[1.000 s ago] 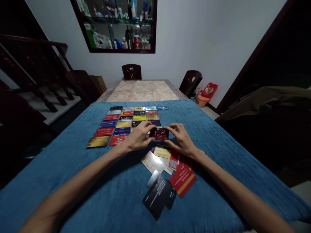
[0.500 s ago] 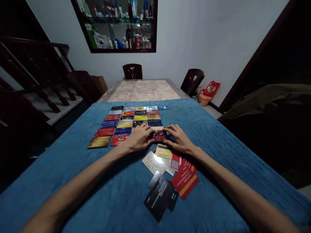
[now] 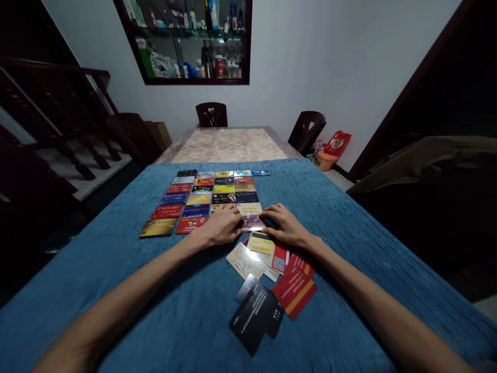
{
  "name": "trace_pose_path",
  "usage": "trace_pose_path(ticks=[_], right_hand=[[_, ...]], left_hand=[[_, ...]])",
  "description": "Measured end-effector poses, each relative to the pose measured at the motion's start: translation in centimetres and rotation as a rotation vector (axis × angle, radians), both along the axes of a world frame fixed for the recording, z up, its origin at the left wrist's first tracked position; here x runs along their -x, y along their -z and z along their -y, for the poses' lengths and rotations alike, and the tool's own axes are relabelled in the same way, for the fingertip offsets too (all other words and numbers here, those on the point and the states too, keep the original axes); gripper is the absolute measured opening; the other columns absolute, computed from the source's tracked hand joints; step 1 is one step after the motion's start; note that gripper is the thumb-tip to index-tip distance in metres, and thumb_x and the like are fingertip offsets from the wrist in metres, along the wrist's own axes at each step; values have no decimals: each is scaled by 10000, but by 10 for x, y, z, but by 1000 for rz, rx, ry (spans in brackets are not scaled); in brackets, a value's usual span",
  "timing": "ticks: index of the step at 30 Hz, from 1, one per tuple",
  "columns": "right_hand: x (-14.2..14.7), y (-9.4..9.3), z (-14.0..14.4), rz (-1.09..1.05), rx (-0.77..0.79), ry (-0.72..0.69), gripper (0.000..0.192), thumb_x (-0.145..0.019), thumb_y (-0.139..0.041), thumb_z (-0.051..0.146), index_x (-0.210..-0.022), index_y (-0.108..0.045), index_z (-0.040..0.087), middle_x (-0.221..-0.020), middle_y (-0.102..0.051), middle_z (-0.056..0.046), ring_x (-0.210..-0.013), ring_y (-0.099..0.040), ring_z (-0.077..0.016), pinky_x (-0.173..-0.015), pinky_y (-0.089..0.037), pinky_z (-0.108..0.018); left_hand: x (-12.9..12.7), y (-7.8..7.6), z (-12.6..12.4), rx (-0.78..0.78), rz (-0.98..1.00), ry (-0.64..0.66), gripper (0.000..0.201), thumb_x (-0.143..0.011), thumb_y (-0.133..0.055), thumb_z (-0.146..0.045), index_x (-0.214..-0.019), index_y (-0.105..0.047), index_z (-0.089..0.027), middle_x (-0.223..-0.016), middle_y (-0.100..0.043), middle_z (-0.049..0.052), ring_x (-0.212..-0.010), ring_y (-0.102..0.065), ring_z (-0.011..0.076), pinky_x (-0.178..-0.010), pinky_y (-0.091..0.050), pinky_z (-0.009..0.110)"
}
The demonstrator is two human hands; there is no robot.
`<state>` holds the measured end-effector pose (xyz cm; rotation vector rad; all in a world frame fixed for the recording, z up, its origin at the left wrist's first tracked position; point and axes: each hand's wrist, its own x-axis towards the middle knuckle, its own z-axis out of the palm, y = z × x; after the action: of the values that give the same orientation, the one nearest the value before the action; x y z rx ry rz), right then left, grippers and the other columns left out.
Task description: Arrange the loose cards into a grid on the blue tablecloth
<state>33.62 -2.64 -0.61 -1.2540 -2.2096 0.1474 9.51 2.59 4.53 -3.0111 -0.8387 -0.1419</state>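
Observation:
A dark red card [image 3: 253, 223] lies nearly flat on the blue cloth [image 3: 349, 217] at the near end of a grid of cards [image 3: 212, 194]. My left hand [image 3: 220, 226] pinches its left edge and my right hand [image 3: 284, 225] pinches its right edge. The card sits in the grid's nearest row, right of a red card [image 3: 190, 224] and a gold card [image 3: 157, 228]. Just in front of my hands lies a loose pile of cards [image 3: 267, 259], with black cards [image 3: 256, 316] and a red and gold card [image 3: 295, 292] closest to me.
Beyond the blue cloth the patterned tabletop [image 3: 229, 145] shows, with two dark chairs [image 3: 212, 114] at the far end. A wall cabinet [image 3: 190, 41] holds bottles. A staircase railing [image 3: 58, 103] runs on the left. A red bag [image 3: 336, 144] sits on the floor at the right.
Both hands have lowered the dark red card from held up and tilted down onto the cloth, at the near right end of the grid.

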Motion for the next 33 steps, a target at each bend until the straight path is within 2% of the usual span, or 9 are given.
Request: trace_pose_path(ticks=[17, 33], right_hand=[[-3, 5, -4, 32, 50, -3, 350, -861, -702, 342, -1157, -683, 155, -1104, -657, -128, -998, -540, -253, -901, -480, -448], [-4, 7, -2, 14, 78, 6, 351, -897, -654, 406, -1187, -667, 207, -1107, -625, -117, -1013, -545, -259, -906, -478, -445]], left_hand=[[-1, 3, 1, 10, -7, -15, 235, -874, -584, -294, -1039, -704, -176, -1093, -654, 116, -1097, -530, 307, -930, -429, 465], [0, 5, 0, 13, -5, 20, 199, -896, -551, -236, -1001, -703, -164, -1112, -650, 122, -1091, -536, 294, -906, -428, 438]])
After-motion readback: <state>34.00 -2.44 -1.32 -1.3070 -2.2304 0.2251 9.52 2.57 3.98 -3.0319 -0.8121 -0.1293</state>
